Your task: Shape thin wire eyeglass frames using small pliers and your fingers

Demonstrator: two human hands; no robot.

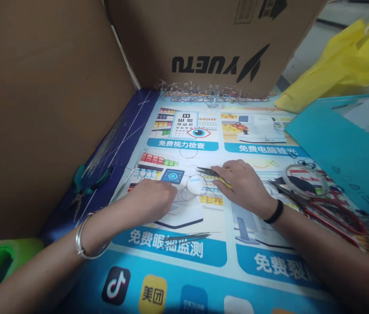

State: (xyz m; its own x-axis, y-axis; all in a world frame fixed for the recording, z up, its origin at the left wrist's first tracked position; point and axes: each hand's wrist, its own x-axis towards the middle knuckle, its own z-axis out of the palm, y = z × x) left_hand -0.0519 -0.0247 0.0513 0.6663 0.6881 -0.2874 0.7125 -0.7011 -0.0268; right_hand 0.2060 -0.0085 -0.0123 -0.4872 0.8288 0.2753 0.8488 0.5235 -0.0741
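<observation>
My left hand point(152, 200) lies on a printed poster mat point(204, 257), fingers curled down against thin wire beside a small white round piece point(195, 184). My right hand point(243, 185) is closed round yellow-handled pliers point(215, 175), whose dark jaws point left, just above the white piece. A silver bangle point(84, 237) sits on my left wrist and a black band point(276, 212) on my right. Thin wire loops run under and between both hands.
Red-handled scissors point(328, 209) and a roll of clear tape point(307, 179) lie at the right. Teal pliers point(86, 185) rest at the left beside a cardboard wall point(40, 109). A cardboard box point(217, 43) stands behind. A bundle of straight wires point(187, 238) lies near me. A yellow bag point(344, 61) and a teal sheet point(341, 148) are at the right.
</observation>
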